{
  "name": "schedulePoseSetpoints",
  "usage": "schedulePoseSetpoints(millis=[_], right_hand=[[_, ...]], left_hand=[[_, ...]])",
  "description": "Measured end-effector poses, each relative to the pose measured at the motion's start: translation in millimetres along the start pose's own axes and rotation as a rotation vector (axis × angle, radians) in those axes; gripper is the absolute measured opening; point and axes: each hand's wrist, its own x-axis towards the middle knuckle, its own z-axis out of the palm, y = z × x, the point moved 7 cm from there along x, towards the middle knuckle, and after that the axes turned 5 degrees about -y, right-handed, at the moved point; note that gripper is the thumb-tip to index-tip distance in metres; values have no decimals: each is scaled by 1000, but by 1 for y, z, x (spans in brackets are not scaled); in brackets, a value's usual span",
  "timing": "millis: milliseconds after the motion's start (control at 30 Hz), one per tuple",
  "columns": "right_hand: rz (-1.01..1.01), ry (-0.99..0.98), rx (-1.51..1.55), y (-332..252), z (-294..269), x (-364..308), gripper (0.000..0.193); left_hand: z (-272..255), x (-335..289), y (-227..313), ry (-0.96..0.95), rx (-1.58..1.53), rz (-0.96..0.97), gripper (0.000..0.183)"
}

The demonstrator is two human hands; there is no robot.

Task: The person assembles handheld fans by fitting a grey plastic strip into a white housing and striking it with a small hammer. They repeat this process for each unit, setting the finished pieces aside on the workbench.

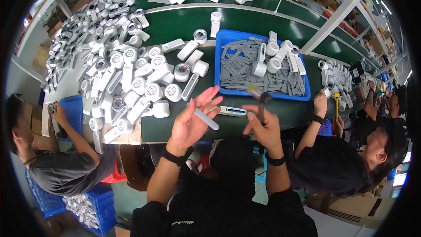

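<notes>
I am pinching a grey strip point(206, 120) in my loosely spread left hand point(189, 123) and gripping a blurred dark tool point(264, 99) in my right hand point(265, 132), while a white handle point(232, 111) is lying between them on the green table point(175, 125).

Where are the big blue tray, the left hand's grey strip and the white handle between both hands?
Blue tray point(218, 66): head view, left rim.
Grey strip point(207, 119): head view, its middle.
White handle point(233, 111): head view, slotted middle.
</notes>
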Motion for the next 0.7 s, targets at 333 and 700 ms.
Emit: schedulePoseSetpoints(millis=[333,700], right_hand=[[-36,129,92,11,2,-5,20],[214,130,70,91,-7,15,18]], left_hand=[[12,17,-20,64,855,141,74],[-44,18,-26,73,1842,271,40]])
